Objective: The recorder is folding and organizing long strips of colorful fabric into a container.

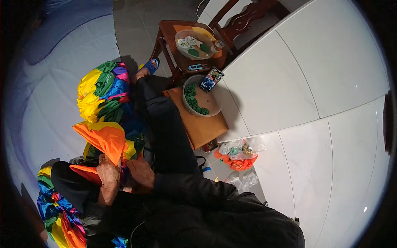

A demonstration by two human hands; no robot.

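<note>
Above my lap, my left hand (108, 174) is closed on thin multicoloured fabric. An orange panel (106, 138) of it with yellow edges stands up beyond my fingers, and another orange flap (86, 172) lies on my leg beside the wrist. My right hand (141, 172) sits just to the right, fingers curled against the same fabric; what they pinch is hidden. The rest of the fabric runs away from me into a bunched heap (101, 91) of yellow, green, blue and pink along my leg. More of this fabric (62, 215) lies at lower left.
At right, a clear tub (202, 97) of green pieces and a phone (211, 79) rest on a brown box (202, 128). Behind, a wooden chair (165, 31) holds another tub (194, 43) and blue snips (196, 67). Plastic bags (242, 155) lie beside a white tiled surface (281, 82).
</note>
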